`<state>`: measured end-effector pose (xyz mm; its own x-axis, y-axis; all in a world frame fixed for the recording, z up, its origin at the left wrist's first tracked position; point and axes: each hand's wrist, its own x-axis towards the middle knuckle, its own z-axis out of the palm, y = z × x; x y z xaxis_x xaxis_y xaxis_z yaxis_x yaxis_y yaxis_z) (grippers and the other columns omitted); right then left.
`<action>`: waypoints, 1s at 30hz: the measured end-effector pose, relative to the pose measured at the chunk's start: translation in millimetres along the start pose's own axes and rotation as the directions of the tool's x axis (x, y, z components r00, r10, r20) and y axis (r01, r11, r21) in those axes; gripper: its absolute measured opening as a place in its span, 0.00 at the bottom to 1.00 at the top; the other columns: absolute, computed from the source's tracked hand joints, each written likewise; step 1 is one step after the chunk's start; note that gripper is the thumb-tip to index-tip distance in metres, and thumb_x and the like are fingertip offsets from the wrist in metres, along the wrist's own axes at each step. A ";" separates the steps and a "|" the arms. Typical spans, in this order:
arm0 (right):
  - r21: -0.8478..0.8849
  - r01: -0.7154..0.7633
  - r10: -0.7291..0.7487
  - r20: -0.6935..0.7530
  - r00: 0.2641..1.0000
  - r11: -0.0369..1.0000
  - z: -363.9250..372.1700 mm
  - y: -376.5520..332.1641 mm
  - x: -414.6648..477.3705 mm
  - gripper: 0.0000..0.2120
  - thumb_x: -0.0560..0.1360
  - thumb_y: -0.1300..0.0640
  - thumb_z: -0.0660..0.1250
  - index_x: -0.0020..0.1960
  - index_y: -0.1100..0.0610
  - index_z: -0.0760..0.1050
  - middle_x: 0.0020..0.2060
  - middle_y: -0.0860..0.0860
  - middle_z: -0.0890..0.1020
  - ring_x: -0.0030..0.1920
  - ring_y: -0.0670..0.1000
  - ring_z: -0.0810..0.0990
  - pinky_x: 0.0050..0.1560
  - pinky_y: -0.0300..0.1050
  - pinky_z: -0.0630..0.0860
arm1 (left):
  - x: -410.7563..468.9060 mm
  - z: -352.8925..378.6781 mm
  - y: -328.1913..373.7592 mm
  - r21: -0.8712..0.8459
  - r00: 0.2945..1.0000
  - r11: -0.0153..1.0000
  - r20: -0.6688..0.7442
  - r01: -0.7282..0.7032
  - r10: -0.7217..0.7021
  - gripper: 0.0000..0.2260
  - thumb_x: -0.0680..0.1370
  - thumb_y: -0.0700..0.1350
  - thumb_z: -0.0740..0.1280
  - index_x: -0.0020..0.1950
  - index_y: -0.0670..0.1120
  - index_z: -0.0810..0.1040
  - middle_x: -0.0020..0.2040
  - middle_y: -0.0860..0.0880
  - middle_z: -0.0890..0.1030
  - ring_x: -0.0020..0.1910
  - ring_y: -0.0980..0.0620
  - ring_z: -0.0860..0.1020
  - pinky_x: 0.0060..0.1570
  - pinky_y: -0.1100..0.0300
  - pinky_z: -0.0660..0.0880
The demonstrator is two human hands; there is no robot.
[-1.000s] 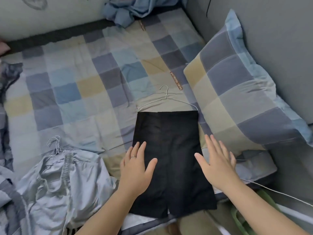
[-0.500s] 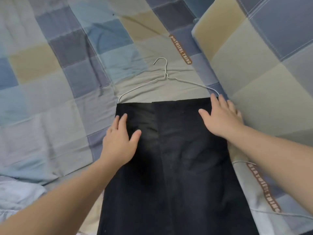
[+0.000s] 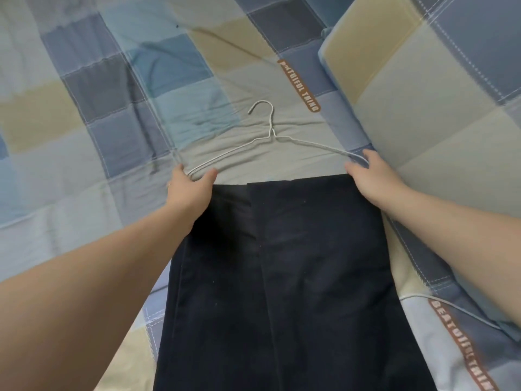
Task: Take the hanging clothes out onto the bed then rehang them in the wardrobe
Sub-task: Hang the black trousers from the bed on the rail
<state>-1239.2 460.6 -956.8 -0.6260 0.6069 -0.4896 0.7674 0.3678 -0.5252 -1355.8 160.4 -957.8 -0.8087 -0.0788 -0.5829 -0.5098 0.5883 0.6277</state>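
I see the checked bed cover of blue, grey and beige squares (image 3: 84, 122) under everything, and to the left of the work it lies wide and free. On the right the big pillow in the same checked fabric (image 3: 437, 108) comes close, and its edge is just beside my right hand (image 3: 372, 179), so on that side there is little room. The black folded garment (image 3: 296, 263) lies flat in the middle of the bed, with its straight top edge running between the two hands. My left hand (image 3: 191, 190) grips the left end of the white wire hanger (image 3: 271, 128), fingers and thumb curled around the wire at the garment's corner. My right hand pinches the right end. The hook lies on free cover beyond the top edge, with its opening to the left. A thin white cable (image 3: 465, 314) lies at the lower right.
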 end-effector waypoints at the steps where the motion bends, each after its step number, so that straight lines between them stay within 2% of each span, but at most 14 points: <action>1: 0.080 0.004 -0.004 0.000 1.000 0.997 -3.0 -2.2 -3.0 0.26 0.78 0.45 0.61 0.74 0.49 0.63 0.60 0.48 0.73 0.58 0.53 0.72 0.53 0.44 0.66 | -0.3 -2.7 1.9 -0.027 1.000 1.000 -0.005 0.004 -0.005 0.36 0.78 0.60 0.66 0.81 0.53 0.54 0.79 0.49 0.60 0.76 0.45 0.63 0.70 0.51 0.62; 4: 0.291 0.041 -0.032 -0.037 0.999 0.956 -11.6 -7.6 -15.2 0.17 0.79 0.47 0.61 0.67 0.46 0.69 0.55 0.44 0.76 0.49 0.43 0.74 0.42 0.35 0.66 | -3.3 -12.1 7.1 -0.065 0.999 0.997 -0.019 -0.028 0.027 0.34 0.79 0.60 0.65 0.81 0.53 0.55 0.80 0.49 0.59 0.76 0.46 0.63 0.72 0.50 0.62; 7: 0.438 0.076 -0.047 -0.078 0.996 0.896 -22.7 -10.5 -35.7 0.14 0.81 0.49 0.60 0.66 0.46 0.68 0.50 0.36 0.75 0.43 0.25 0.73 0.41 0.23 0.68 | -12.3 -22.5 13.3 -0.100 0.997 0.992 -0.047 -0.070 0.066 0.33 0.79 0.60 0.65 0.81 0.53 0.56 0.79 0.48 0.59 0.76 0.48 0.63 0.74 0.49 0.61; 8: 0.480 0.085 -0.047 -0.091 0.995 0.873 -27.4 -11.5 -44.2 0.14 0.81 0.49 0.60 0.66 0.46 0.67 0.51 0.35 0.74 0.44 0.23 0.73 0.42 0.20 0.67 | -16.7 -26.5 15.0 -0.105 0.995 0.991 -0.056 -0.085 0.079 0.33 0.79 0.60 0.65 0.81 0.53 0.56 0.79 0.48 0.60 0.76 0.48 0.64 0.74 0.49 0.61; 9: 0.525 0.092 -0.044 -0.103 0.994 0.846 -32.5 -13.0 -53.5 0.15 0.81 0.48 0.60 0.67 0.47 0.68 0.53 0.36 0.75 0.49 0.25 0.73 0.48 0.21 0.67 | -21.7 -30.8 16.4 -0.104 0.993 0.989 -0.064 -0.101 0.094 0.32 0.80 0.60 0.64 0.80 0.52 0.57 0.79 0.48 0.61 0.75 0.48 0.64 0.74 0.49 0.62; 11: 0.618 0.085 -0.022 -0.109 0.994 0.781 -43.6 -14.2 -72.1 0.21 0.77 0.43 0.60 0.68 0.47 0.68 0.60 0.41 0.76 0.62 0.38 0.73 0.61 0.34 0.67 | -33.7 -39.9 17.4 -0.092 0.990 0.988 -0.076 -0.127 0.121 0.31 0.80 0.60 0.64 0.80 0.52 0.59 0.77 0.48 0.63 0.74 0.49 0.66 0.72 0.50 0.63; 14: 0.709 0.066 0.003 -0.096 0.995 0.703 -62.8 -17.4 -104.8 0.25 0.73 0.39 0.58 0.68 0.44 0.68 0.68 0.44 0.72 0.69 0.46 0.69 0.73 0.48 0.62 | -61.8 -53.9 19.9 -0.101 0.984 0.982 -0.098 -0.159 0.149 0.30 0.80 0.60 0.64 0.79 0.51 0.62 0.76 0.48 0.66 0.69 0.52 0.69 0.70 0.52 0.65; 16: 0.756 0.056 0.011 -0.083 0.997 0.652 -78.2 -21.1 -132.1 0.25 0.76 0.40 0.57 0.71 0.45 0.67 0.70 0.45 0.71 0.71 0.50 0.68 0.75 0.54 0.61 | -86.5 -64.8 25.5 -0.123 0.979 0.977 -0.123 -0.175 0.160 0.28 0.80 0.59 0.64 0.77 0.51 0.64 0.74 0.48 0.68 0.65 0.54 0.70 0.69 0.53 0.66; 18: 0.817 0.034 0.046 -0.074 0.996 0.576 -95.7 -26.4 -164.2 0.22 0.80 0.43 0.55 0.73 0.46 0.65 0.69 0.46 0.71 0.72 0.52 0.67 0.75 0.57 0.60 | -115.7 -79.1 35.1 -0.163 0.978 0.970 -0.133 -0.182 0.161 0.26 0.81 0.58 0.64 0.77 0.50 0.65 0.73 0.48 0.69 0.67 0.53 0.71 0.69 0.53 0.67; 22: 0.888 0.018 0.106 -0.075 0.992 0.459 -129.2 -39.0 -244.6 0.19 0.83 0.44 0.54 0.72 0.45 0.65 0.64 0.42 0.73 0.72 0.52 0.67 0.75 0.55 0.60 | -180.6 -119.6 55.1 -0.252 0.982 0.952 -0.109 -0.175 0.151 0.23 0.82 0.55 0.64 0.74 0.49 0.68 0.70 0.49 0.73 0.67 0.52 0.72 0.70 0.52 0.69; 26: 0.903 0.025 0.160 -0.104 0.982 0.429 -154.5 -46.2 -350.2 0.23 0.81 0.42 0.53 0.75 0.46 0.63 0.66 0.40 0.71 0.73 0.50 0.66 0.74 0.53 0.61 | -260.3 -172.9 55.9 -0.317 0.981 0.928 -0.062 -0.196 0.186 0.21 0.82 0.54 0.64 0.73 0.48 0.70 0.67 0.51 0.75 0.65 0.56 0.73 0.62 0.62 0.69; 28: 0.919 0.053 0.195 -0.139 0.971 0.390 -163.4 -49.8 -408.3 0.20 0.82 0.44 0.54 0.73 0.46 0.64 0.65 0.41 0.72 0.73 0.50 0.66 0.75 0.55 0.59 | -303.1 -202.5 49.2 -0.337 0.975 0.916 -0.019 -0.216 0.223 0.21 0.82 0.54 0.64 0.73 0.47 0.71 0.66 0.53 0.75 0.65 0.57 0.73 0.58 0.66 0.68; 30: 0.932 0.077 0.253 -0.174 0.952 0.354 -171.1 -56.3 -470.3 0.18 0.83 0.46 0.54 0.72 0.47 0.65 0.63 0.42 0.73 0.73 0.51 0.67 0.74 0.53 0.61 | -343.4 -232.9 42.2 -0.353 0.966 0.907 0.033 -0.230 0.258 0.21 0.82 0.53 0.63 0.74 0.47 0.71 0.67 0.54 0.75 0.65 0.58 0.73 0.56 0.69 0.67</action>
<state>-964.3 275.0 -578.0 -0.3778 0.7935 -0.4772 0.0945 -0.4796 -0.8724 -1168.0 24.8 -610.9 -0.9027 0.1020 -0.4181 -0.3798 0.2680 0.8854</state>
